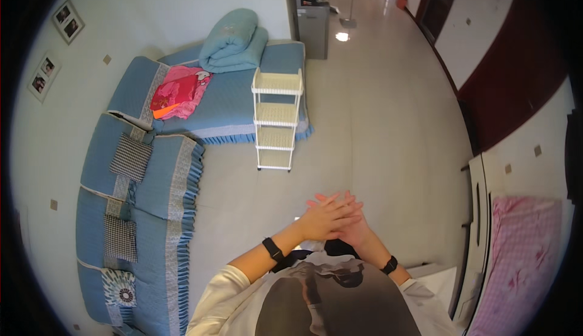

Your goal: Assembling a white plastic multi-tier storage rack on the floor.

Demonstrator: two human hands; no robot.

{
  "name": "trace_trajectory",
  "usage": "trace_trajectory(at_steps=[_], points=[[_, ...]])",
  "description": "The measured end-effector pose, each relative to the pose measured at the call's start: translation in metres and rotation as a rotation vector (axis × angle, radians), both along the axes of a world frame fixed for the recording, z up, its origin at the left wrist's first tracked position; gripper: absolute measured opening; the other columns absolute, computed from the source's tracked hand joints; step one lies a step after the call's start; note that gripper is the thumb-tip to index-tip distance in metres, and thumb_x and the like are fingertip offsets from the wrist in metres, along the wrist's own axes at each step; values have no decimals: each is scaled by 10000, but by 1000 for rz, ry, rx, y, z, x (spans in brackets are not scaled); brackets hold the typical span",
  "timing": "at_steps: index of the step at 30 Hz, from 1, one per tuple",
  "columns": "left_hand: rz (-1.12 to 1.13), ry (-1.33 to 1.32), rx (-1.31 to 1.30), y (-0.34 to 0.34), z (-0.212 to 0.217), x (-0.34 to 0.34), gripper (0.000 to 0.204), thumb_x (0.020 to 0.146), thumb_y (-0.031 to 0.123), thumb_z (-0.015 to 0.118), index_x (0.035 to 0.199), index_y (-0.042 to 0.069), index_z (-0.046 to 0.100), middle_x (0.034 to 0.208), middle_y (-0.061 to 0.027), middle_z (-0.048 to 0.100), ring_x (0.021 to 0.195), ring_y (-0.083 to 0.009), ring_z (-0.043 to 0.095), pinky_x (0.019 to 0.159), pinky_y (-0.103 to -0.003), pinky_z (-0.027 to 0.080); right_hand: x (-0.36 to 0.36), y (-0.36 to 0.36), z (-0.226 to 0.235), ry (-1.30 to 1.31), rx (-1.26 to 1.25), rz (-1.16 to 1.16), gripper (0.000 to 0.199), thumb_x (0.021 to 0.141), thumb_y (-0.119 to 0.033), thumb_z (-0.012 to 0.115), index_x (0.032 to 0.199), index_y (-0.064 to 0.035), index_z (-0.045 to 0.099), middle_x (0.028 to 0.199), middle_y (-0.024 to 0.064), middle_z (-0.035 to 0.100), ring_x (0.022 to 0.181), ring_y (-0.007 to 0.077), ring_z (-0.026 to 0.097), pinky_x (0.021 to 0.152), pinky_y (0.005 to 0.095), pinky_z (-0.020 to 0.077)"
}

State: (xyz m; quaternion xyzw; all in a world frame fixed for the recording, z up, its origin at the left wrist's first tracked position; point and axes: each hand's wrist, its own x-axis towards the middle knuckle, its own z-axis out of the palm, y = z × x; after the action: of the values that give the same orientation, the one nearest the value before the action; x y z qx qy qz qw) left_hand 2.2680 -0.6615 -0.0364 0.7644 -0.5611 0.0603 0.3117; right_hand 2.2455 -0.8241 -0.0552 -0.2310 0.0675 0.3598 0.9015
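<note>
In front of my body, my left hand (323, 220) lies across my right hand (359, 231). The left fingers are stretched out and slightly apart over the right palm. Behind them the right fingertips show, also extended; part of that hand is covered. I see no object in either hand. Each wrist wears a black band. Beyond the hands stands a white shelf rack (274, 117) with several tiers, close against the end of the blue sofa (234, 96).
The sofa bends along the left wall, with checked cushions (131, 157), pink and red cloth (182, 93) and a folded teal quilt (234, 41) on it. A white cabinet (480, 214) and pink checked cloth (516, 257) stand right. Pale tiled floor (388, 129) runs towards a grey cabinet (313, 32).
</note>
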Motion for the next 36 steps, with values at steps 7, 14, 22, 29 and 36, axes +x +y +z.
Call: trace_trajectory(at_steps=[7,14,22,29,36], points=[[1048,754,836,131,-150,140,790,918,522,598,1522,77,350,1596,-200,291,1472,-359,293,1136,-623,292,172,-58,-2,-152,-116,-137,665,1032,-546,364,1524,-100,329,1532,205,412,1395,331,420,1166,488,278],[1075,1184,550,252,-214,99,684,907,433,617,1399,-27,497,1400,-250,539,1323,-389,491,1111,-428,396,339,-94,-127,124,-452,-55,654,1014,-348,492,1553,-80,235,1451,241,490,1284,348,534,1061,461,416],[1070,1303,544,310,-263,123,522,933,380,571,1258,-27,615,1252,-265,628,1201,-418,575,1029,-457,460,531,20,-149,-29,-735,-49,746,941,-214,576,1555,-67,177,1312,194,579,1144,309,612,928,458,500],[1470,1079,33,303,-219,248,593,913,277,627,1397,-27,467,1280,-253,614,1198,-415,576,1014,-456,471,643,65,-228,110,-937,-77,620,905,-198,603,1470,-103,365,1179,96,600,988,262,616,774,424,523],[1572,1118,49,290,-180,276,607,889,261,652,1400,-8,468,1286,-230,619,1197,-393,584,1019,-446,473,751,119,-265,160,-1102,-15,477,919,-223,604,1371,-119,493,1161,65,609,997,270,603,798,452,508]])
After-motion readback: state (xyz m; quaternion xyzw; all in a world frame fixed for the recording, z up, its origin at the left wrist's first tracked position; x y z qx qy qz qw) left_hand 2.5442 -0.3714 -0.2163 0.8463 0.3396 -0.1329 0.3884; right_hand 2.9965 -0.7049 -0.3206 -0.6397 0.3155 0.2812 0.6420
